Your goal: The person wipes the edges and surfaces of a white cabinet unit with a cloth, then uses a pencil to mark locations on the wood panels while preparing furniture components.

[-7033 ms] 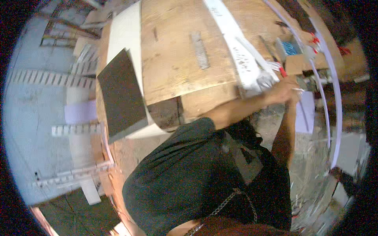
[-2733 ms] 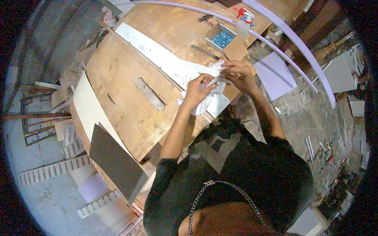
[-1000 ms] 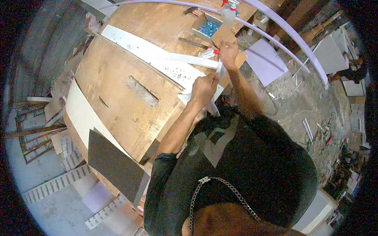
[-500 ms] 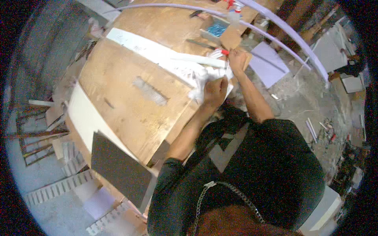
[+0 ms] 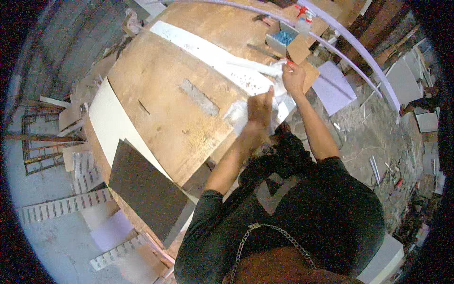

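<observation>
Crumpled clear plastic (image 5: 235,113), which looks like a bag, bunches around my two hands at the table's near right corner. My left hand (image 5: 259,108) is closed on it, slightly blurred, with one finger pointing up. Further right, my right hand (image 5: 294,79) is closed in a fist beside the plastic's upper end, and a small red piece shows at its fingertips. Beneath and beyond lies a long white strip (image 5: 189,43), with many small dark bits scattered on its near end. A narrow white bar (image 5: 255,65) rests across that end, reaching toward my right hand.
On the wooden table (image 5: 156,94) lie a grey rough strip (image 5: 199,98), a cream panel (image 5: 113,113) and a dark board (image 5: 146,189). A box of blue pieces (image 5: 282,38) and a spray bottle (image 5: 304,23) stand at the far right. Lilac curved strips (image 5: 347,42) arch beyond them.
The view has shifted, so the table sits further right and higher. My left hand has drawn back a little from the strip, uncovering more dark bits. Both hands stay at the plastic.
</observation>
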A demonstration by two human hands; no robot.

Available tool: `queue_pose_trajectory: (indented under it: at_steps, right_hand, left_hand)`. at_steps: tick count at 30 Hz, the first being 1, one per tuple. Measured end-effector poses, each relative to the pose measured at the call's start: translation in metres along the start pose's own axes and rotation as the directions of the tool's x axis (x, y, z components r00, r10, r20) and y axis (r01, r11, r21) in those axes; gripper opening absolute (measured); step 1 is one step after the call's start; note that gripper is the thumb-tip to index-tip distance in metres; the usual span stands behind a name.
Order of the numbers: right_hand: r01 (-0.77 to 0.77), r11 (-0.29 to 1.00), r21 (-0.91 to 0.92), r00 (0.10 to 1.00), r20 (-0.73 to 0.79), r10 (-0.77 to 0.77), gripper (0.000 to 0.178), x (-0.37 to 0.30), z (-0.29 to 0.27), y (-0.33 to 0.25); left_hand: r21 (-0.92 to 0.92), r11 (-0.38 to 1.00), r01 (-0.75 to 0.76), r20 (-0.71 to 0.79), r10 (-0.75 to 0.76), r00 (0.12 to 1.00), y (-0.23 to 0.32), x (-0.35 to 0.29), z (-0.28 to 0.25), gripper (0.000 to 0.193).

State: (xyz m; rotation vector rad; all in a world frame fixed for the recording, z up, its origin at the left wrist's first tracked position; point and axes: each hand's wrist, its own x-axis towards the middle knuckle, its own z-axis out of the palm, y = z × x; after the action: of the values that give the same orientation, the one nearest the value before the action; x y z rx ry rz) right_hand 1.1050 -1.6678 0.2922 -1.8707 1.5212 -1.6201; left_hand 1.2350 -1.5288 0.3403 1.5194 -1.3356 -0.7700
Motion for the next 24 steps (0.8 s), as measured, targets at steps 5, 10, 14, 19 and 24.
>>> queue_pose_trajectory:
  at_steps: [5,10,14,19,24]
  right_hand:
    - [-0.121,0.992,0.028,0.989,0.092,0.118,0.028,-0.008,-0.012,-0.034]
    - [-0.134,0.956,-0.261,0.99,0.018,0.143,0.036,0.026,-0.032,-0.018]
    - [-0.139,0.944,-0.3,0.99,-0.023,0.139,0.036,0.029,-0.02,0.023]
    - [-0.09,0.894,-0.438,0.994,-0.1,0.051,0.022,0.002,-0.046,0.128]
    - [-0.099,0.775,0.624,0.885,-0.301,0.355,0.013,-0.014,-0.001,0.004]
  left_hand:
    - [-0.022,0.992,-0.126,-0.219,0.118,0.969,-0.03,-0.009,-0.032,0.039]
    - [0.535,0.795,-0.286,0.076,0.292,0.953,-0.03,-0.024,-0.05,0.026]
    - [-0.467,0.868,0.166,0.184,-0.088,0.979,0.019,-0.067,-0.021,0.017]
    - [0.514,0.794,-0.323,0.493,0.034,0.869,0.038,-0.077,0.0,0.026]
    - [0.352,0.905,-0.238,0.348,0.11,0.931,0.034,-0.106,-0.064,0.028]
